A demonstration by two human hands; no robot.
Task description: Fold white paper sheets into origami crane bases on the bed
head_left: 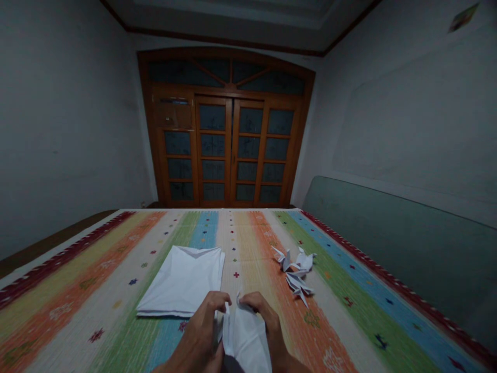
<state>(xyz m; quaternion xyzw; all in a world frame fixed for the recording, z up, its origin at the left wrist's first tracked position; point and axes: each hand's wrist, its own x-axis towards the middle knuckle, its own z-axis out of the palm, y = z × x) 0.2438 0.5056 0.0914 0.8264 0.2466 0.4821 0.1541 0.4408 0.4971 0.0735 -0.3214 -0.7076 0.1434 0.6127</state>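
Observation:
Between my two hands, at the bottom middle of the head view, is a partly folded sheet of white paper (250, 334). My left hand (205, 329) pinches its left upper edge between thumb and fingers. On the other side, my right hand (264, 316) grips the right upper edge, with the index finger bent over the top. A crease runs down the paper between the hands. Its lower part is cut off by the frame's bottom edge.
A stack of white paper squares (182, 282) lies left of my hands. Several folded paper cranes (297, 272) sit in a cluster to the right. A striped cloth (128, 274) covers the table. Beyond stand wooden double doors (233, 150), and a grey-green panel (380, 233) runs along the right.

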